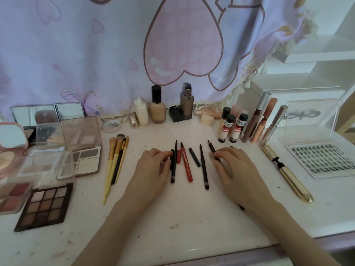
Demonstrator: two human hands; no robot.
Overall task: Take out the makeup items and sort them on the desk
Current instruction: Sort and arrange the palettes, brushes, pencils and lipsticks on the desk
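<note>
Both hands lie low over a white, stained tabletop (192, 217) among a row of slim makeup pencils. The left hand (153, 167) has its fingers curled, the fingertips pinching a short black pencil (171, 158) at the left end of the row. The right hand (228, 166) has its fingers bent down onto a dark brown pencil (212, 148), whose tip sticks out beyond the fingertips; whether it grips or only presses it is hard to tell. Between the hands lie a long black pencil (174, 164), a red liner pen with black lettering (186, 164), a short black cap-like stick (194, 157) and another long black pencil (204, 167), roughly side by side. To the left sits a bundle of yellow-handled brushes (115, 164), then a dark twelve-pan eyeshadow palette (45, 206) and clear-lidded palettes (82, 148). Foundation bottles (157, 108) stand at the back by a pink heart-printed cloth (182, 45). To the right lie a gold tube (288, 173) and a tray of false lashes (324, 160)
</note>
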